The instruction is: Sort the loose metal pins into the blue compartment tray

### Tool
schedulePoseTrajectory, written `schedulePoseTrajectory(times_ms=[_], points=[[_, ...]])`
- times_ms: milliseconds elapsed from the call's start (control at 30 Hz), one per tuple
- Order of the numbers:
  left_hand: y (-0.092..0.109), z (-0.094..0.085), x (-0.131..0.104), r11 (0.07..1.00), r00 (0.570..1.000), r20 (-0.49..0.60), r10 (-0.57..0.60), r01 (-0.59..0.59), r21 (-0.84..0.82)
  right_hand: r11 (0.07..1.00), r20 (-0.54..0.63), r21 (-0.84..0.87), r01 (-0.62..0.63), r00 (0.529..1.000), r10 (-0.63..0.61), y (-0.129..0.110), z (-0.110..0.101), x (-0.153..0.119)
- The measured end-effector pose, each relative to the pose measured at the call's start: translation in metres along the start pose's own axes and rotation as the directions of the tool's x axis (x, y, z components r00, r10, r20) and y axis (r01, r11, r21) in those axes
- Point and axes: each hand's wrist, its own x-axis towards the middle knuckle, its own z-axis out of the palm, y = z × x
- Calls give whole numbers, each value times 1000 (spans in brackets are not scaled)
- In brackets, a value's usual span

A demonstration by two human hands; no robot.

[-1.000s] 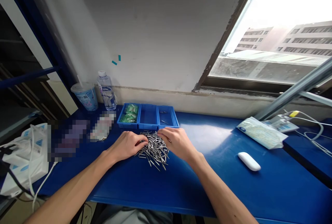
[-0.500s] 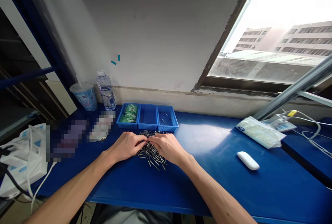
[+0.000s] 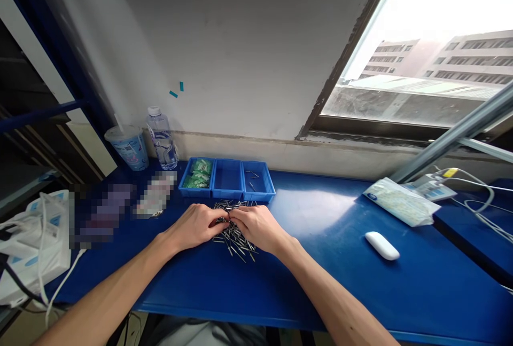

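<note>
A loose pile of thin, shiny metal pins (image 3: 236,240) lies on the blue table, partly under my hands. My left hand (image 3: 197,223) rests at the pile's left side, thumb and fingers drawn together. From the right, my right hand (image 3: 258,225) reaches over the pile, its fingertips closed and meeting those of the left. Whatever the fingertips pinch is too small and hidden to make out. Just behind the pile stand three joined blue bins: the left bin (image 3: 196,192) has green packets in it, the middle bin (image 3: 227,178) shows its bare floor, and the right bin (image 3: 259,195) contains a few pins.
A water bottle (image 3: 162,140) and a lidded cup (image 3: 130,148) stand back left. Power strips with cables (image 3: 36,250) lie far left. To the right are a white rounded case (image 3: 382,245) and a tissue pack (image 3: 401,202), near a metal bar (image 3: 436,146).
The view has shifted very slightly. Both hands stay over the pile with their fingertips together; only small finger movement shows.
</note>
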Motion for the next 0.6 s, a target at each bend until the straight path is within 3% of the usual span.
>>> schedulePoseTrajectory(times_ms=[433,600], points=[[2,3,1,993,992,49,-113,114,-10,999,64,12,-37,997,36,-1,-3,1],[-1,6,0,996,996,-1,-91,91,-23,997,-48,-64,42,998,-45,-1,-2,0]])
